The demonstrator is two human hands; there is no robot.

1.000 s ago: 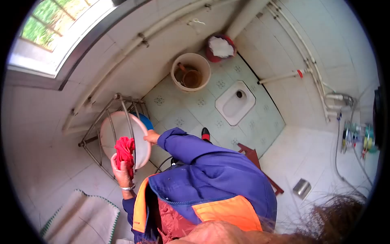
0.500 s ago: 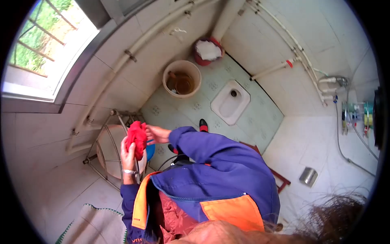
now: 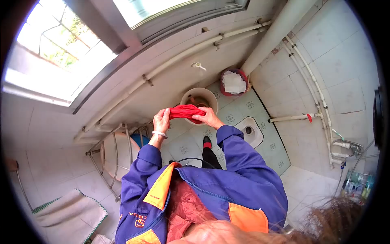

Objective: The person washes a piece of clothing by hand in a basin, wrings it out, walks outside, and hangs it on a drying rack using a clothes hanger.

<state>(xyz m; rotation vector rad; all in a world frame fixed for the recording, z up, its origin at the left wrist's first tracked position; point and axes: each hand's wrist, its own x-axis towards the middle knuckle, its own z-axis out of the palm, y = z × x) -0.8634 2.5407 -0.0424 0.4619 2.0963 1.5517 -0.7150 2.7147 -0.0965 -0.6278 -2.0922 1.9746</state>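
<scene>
A bunched red cloth (image 3: pixel 183 112) is stretched between my two hands at chest height, in front of the white bucket. My left hand (image 3: pixel 161 122), with a pale band at the wrist, is closed on the cloth's left end. The right end is gripped by my right hand (image 3: pixel 210 118). Behind the cloth stands the white bucket (image 3: pixel 212 96), with a brown scoop partly visible inside it. The pink basin (image 3: pixel 109 152) rests in a metal rack (image 3: pixel 115 162) to the left, and part of a blue basin (image 3: pixel 140 140) shows beside it.
A red bin (image 3: pixel 244 77) with white paper is in the far corner. The squat toilet (image 3: pixel 254 134) lies in the tiled floor at right. Pipes (image 3: pixel 306 73) run along the walls. A green-edged cloth (image 3: pixel 73 215) is at lower left, below the window (image 3: pixel 61 53).
My hands and the red cloth have moved from beside the rack to in front of the bucket. My right hand has taken hold of the cloth, which is now stretched sideways. The view has shifted.
</scene>
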